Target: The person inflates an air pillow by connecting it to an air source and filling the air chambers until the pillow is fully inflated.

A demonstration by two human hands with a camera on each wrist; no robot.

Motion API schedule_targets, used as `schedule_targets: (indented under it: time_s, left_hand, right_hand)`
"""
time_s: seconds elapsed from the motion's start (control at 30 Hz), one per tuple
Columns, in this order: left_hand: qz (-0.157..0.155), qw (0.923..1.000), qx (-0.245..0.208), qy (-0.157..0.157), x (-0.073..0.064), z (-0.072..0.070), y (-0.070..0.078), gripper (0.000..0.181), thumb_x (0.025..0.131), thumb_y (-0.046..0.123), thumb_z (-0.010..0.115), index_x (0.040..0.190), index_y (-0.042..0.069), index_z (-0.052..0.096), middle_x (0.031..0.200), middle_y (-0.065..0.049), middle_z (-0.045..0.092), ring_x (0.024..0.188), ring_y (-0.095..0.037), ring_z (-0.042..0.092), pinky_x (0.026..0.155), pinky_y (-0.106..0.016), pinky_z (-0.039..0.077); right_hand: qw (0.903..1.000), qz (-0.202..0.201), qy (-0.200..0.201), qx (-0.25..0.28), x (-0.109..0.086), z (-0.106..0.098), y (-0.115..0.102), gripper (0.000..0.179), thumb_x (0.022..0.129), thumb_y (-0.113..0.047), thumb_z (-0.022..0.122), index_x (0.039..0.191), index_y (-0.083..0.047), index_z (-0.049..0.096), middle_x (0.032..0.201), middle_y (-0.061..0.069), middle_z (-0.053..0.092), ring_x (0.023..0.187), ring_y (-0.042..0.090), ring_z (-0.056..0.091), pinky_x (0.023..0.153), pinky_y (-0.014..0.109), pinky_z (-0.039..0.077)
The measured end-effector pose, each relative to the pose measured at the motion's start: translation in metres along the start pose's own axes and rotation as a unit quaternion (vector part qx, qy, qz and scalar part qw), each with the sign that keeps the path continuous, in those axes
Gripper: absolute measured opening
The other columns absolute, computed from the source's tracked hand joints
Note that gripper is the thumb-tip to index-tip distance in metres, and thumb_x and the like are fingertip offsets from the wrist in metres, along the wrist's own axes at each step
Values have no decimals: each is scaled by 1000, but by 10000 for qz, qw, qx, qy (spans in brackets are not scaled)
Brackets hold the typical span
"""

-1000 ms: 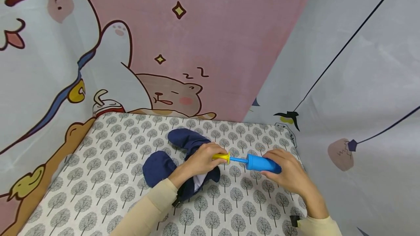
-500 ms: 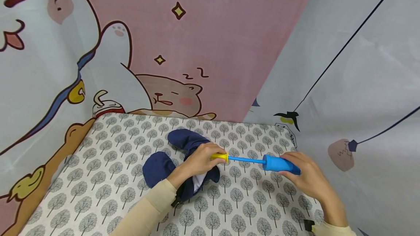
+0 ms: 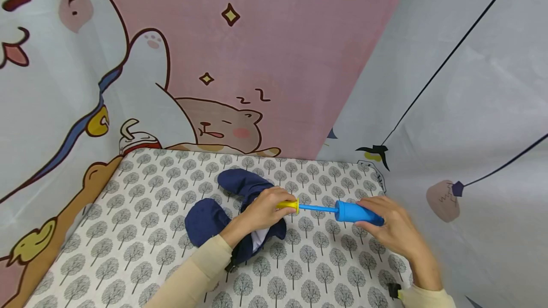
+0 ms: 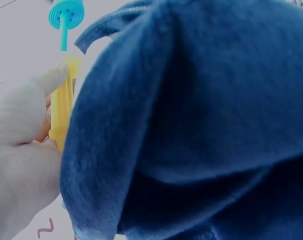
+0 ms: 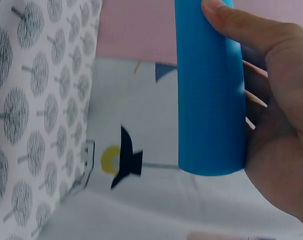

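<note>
Pump (image 3: 342,211): over the tree-print cloth (image 3: 295,277), long axis nine to three o'clock.
Yellow handle (image 3: 288,204): nine, clamped in your left hand (image 3: 265,208).
Blue barrel (image 3: 353,212): cylindrical, pointing to three, gripped by your right hand (image 3: 395,226).
Rod (image 3: 318,208): thin, exposed.
Navy fabric (image 3: 205,222): folded, nine o'clock of the handle.

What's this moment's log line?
left fingers grip yellow handle | right fingers grip blue barrel | blue rod exposed | navy cloth on patterned surface
</note>
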State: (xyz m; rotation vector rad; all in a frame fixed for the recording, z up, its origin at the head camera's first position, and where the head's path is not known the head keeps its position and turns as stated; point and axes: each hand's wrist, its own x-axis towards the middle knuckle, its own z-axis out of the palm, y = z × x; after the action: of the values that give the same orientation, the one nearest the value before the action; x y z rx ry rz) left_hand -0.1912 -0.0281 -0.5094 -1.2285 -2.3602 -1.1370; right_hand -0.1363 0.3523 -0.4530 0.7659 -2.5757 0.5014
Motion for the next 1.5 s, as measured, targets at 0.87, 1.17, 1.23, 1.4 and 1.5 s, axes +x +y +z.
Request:
schedule_targets:
  time_s: [0.87,1.17,1.23,1.4,1.5]
  left_hand:
    - [-173,9994,225,220,-2,18,-12,22,105,22,83,122,9,84,110,-4,83,95,-14,71,82,-26,60]
    - [-348,9987,350,-77,2,2,10,22,103,18,84,122,7,84,111,-6,84,95,-17,72,83,-28,60]
    - [-407,9984,365,-174,1,0,12,22,103,18,84,123,8,84,112,-4,84,96,-17,73,84,-27,61]
    - [-383,9986,295,-211,2,0,7,22,104,20,83,124,10,84,113,-3,84,98,-16,74,87,-27,62]
    - [-379,9987,278,-216,2,-1,6,22,104,21,83,124,10,84,115,-4,84,101,-17,76,90,-29,63]
  right_hand:
    - [9981,-589,102,128,46,54,-51,54,76,-20,105,123,-1,84,121,17,85,111,36,78,95,58,62]
    - [9990,-332,-217,191,39,48,-45,55,77,-18,105,126,-4,84,127,14,84,114,35,76,94,57,64]
    - [9991,-264,-267,189,34,42,-41,56,77,-18,106,126,-5,84,128,14,84,113,34,76,92,56,65]
    - [9992,-253,-241,183,24,28,-27,57,71,-17,108,123,-6,85,126,13,84,112,36,77,89,59,67]
    - [9994,-279,-190,97,17,22,-18,58,68,-16,109,120,-7,85,124,11,84,111,35,77,88,59,67]
